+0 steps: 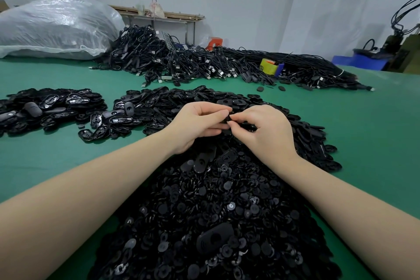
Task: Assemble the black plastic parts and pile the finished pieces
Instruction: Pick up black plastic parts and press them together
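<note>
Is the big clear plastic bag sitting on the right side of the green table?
No, the big clear plastic bag lies at the far left of the green table, beside the pile of black cables.

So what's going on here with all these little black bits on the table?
A person is fitting small black plastic parts together by hand. Both hands meet over the big middle heap: the left hand and the right hand pinch one black piece between their fingertips. What exactly is being joined is hidden by the fingers. A smaller pile of oval shells lies to the left on the green table, and a tangle of black cables sits farther back.
</note>
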`<state>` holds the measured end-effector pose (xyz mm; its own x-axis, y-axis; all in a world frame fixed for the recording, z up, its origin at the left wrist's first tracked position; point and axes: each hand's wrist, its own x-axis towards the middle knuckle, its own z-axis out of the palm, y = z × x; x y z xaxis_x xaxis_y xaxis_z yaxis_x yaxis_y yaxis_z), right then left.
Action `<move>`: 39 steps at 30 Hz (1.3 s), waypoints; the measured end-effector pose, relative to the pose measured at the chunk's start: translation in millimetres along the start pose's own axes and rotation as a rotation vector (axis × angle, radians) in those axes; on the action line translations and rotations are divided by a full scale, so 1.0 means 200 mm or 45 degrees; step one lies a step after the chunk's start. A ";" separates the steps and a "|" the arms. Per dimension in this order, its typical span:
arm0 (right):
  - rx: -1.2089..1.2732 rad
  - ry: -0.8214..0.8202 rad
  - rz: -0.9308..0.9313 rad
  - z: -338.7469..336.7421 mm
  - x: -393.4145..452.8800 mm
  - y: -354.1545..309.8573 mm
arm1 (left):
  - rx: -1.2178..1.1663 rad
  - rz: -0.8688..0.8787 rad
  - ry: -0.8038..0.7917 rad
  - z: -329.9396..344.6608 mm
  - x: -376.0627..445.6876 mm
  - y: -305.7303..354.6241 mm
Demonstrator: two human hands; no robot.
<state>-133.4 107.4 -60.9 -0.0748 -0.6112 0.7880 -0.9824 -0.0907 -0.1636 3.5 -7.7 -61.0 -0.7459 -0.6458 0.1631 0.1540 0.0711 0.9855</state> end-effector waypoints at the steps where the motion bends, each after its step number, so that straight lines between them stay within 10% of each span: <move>1: -0.013 -0.008 -0.005 0.00 0.00 0.00 | -0.005 0.002 0.006 0.00 0.00 0.00; 39: 0.042 0.076 0.004 0.00 0.00 0.01 | -0.027 -0.124 -0.065 -0.01 0.00 0.07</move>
<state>-134.7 107.5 -60.5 -0.0889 -0.5637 0.8212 -0.9761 -0.1150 -0.1846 6.6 -8.1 -47.5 -0.7898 -0.6094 0.0696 0.0928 -0.0066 0.9957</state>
